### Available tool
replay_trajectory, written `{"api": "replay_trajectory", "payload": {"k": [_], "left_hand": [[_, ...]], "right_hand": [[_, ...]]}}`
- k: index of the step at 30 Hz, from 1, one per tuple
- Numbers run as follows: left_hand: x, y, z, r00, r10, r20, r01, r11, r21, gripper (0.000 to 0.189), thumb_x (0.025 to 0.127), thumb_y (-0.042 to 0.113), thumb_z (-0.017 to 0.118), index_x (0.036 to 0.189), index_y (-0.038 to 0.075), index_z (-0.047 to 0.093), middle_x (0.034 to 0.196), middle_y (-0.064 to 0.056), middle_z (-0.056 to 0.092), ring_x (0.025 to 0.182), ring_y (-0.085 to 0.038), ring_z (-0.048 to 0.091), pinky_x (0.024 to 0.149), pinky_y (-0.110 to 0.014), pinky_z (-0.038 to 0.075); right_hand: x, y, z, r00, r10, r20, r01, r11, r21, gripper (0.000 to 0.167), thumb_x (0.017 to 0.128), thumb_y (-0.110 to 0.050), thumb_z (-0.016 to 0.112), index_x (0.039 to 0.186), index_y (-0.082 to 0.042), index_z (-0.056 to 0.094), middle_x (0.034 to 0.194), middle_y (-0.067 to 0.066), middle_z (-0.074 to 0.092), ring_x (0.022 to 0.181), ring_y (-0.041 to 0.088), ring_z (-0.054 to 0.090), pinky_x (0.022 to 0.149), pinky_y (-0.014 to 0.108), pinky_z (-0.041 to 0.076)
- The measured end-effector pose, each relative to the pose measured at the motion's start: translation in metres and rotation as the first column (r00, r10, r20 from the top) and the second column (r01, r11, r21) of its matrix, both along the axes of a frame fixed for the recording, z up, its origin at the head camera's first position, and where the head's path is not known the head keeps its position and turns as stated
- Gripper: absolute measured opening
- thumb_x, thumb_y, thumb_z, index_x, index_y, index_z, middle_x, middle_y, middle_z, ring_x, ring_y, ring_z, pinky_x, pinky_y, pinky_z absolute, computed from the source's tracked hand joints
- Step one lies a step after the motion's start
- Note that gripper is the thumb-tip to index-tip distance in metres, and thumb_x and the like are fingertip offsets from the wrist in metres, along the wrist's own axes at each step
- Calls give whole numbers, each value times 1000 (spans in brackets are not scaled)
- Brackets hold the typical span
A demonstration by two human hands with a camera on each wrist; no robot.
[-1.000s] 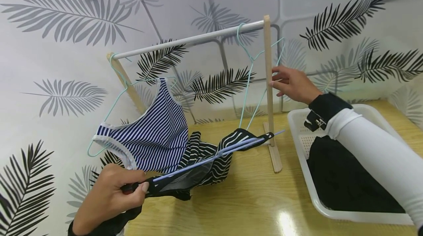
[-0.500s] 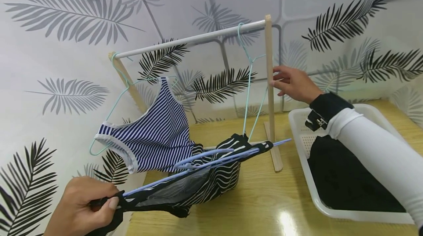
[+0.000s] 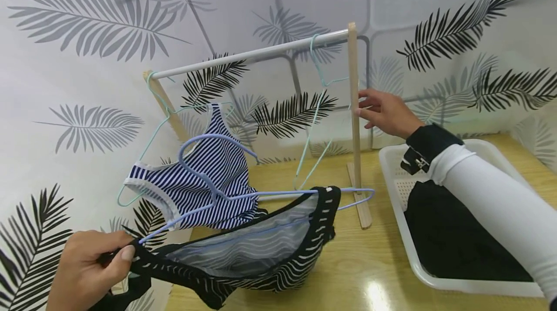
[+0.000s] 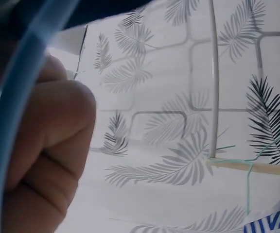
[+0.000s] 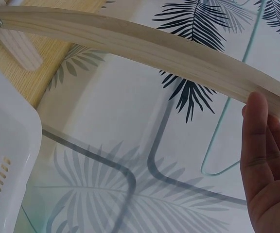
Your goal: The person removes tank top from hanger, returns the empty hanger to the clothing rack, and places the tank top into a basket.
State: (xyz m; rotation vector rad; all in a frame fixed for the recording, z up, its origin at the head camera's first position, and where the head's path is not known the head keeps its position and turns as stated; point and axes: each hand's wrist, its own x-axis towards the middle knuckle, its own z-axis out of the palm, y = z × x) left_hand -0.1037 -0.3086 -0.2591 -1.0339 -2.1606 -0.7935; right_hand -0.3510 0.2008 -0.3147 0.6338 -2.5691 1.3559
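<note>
In the head view my left hand (image 3: pixel 89 267) pinches a dark band at the left end of a black-and-white striped top (image 3: pixel 300 258), where a lavender-blue hanger (image 3: pixel 243 196) enters it. The hanger's hook points up, and its right end sticks out past the top's right side. The top's grey inside faces upward. My right hand (image 3: pixel 387 113) holds the right wooden post (image 3: pixel 353 74) of a small clothes rack, thumb and fingers at its two sides, as the right wrist view shows. The left wrist view has the curled left hand (image 4: pixel 57 126) behind a blurred hanger arm (image 4: pixel 13 107).
A blue-and-white striped top (image 3: pixel 217 175) hangs on a teal hanger (image 3: pixel 152 141) at the rack's left. Another teal hanger (image 3: pixel 314 59) hangs bare from the white bar (image 3: pixel 252 53). A white basket (image 3: pixel 417 267) with black cloth (image 3: pixel 457 233) stands on the right.
My left hand has drawn the black-and-white top leftward, stretching it along the hanger. The blue hook has swung upright. The bare teal hanger has swung left; my right hand stays on the post.
</note>
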Motion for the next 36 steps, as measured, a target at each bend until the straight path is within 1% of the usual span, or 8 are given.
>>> {"api": "replay_trajectory", "payload": {"k": [1, 5, 10, 15, 19, 26, 30, 36], "left_hand": [[-2, 0, -1, 1000, 20, 7, -20, 1000, 1, 34, 62, -16, 53, 66, 18, 56, 51, 12, 35, 44, 5, 30, 41, -8, 21], [-11, 5, -6, 998, 65, 16, -65, 998, 17, 33, 63, -14, 56, 64, 19, 55, 51, 12, 34, 45, 6, 30, 41, -10, 20], [-26, 17, -10, 995, 95, 20, -95, 995, 42, 34, 65, -12, 56, 60, 20, 48, 51, 10, 29, 46, 5, 25, 41, -12, 16], [-42, 27, -17, 996, 65, 55, -71, 991, 115, 34, 68, -15, 54, 60, 18, 49, 50, 9, 30, 44, 3, 25, 40, -14, 16], [-57, 32, -24, 996, 39, 84, -51, 987, 155, 34, 71, -15, 53, 60, 17, 51, 50, 9, 30, 43, 2, 26, 39, -15, 17], [-82, 41, -35, 991, -24, 134, -1, 984, 178, 33, 75, -12, 54, 62, 17, 53, 51, 7, 30, 43, 0, 25, 37, -18, 17], [-93, 49, -38, 991, -44, 128, 20, 984, 179, 31, 77, -9, 55, 62, 19, 53, 51, 7, 29, 44, -1, 24, 38, -19, 16], [-107, 59, -40, 991, -49, 126, 25, 983, 184, 30, 79, -6, 56, 63, 20, 55, 52, 8, 31, 44, -2, 25, 40, -21, 18]], "right_hand": [[0, 0, 0, 1000, -1, -1, 1, 1000, 1, 44, 98, -13, 57, 139, -3, 45, 125, 26, 57, 107, 39, 62, 68, 30, 56], [-1, 0, -1, 1000, -3, 1, 3, 1000, 0, 45, 98, -13, 57, 140, -3, 44, 126, 26, 56, 107, 39, 61, 68, 31, 56], [-2, 0, -3, 1000, 3, 8, -3, 1000, -14, 46, 97, -12, 57, 140, -2, 43, 125, 27, 57, 107, 40, 61, 67, 31, 56], [-3, 2, -6, 999, 25, 22, -24, 1000, -19, 48, 98, -12, 56, 142, -1, 40, 128, 28, 54, 107, 40, 61, 68, 30, 56], [-4, 3, -5, 1000, 29, 3, -29, 999, -14, 48, 98, -13, 56, 142, -1, 41, 127, 29, 54, 105, 40, 61, 68, 30, 56], [-1, 3, -3, 999, 33, 19, -33, 999, -18, 49, 98, -13, 57, 142, -1, 40, 127, 29, 54, 108, 41, 60, 68, 30, 56], [0, 3, -1, 999, 27, 22, -27, 1000, -11, 48, 98, -13, 57, 142, -1, 41, 127, 28, 54, 106, 40, 61, 68, 29, 56], [-1, 4, 0, 999, 26, 24, -26, 1000, 2, 48, 98, -16, 57, 142, -2, 41, 128, 28, 54, 103, 39, 63, 66, 28, 55]]}}
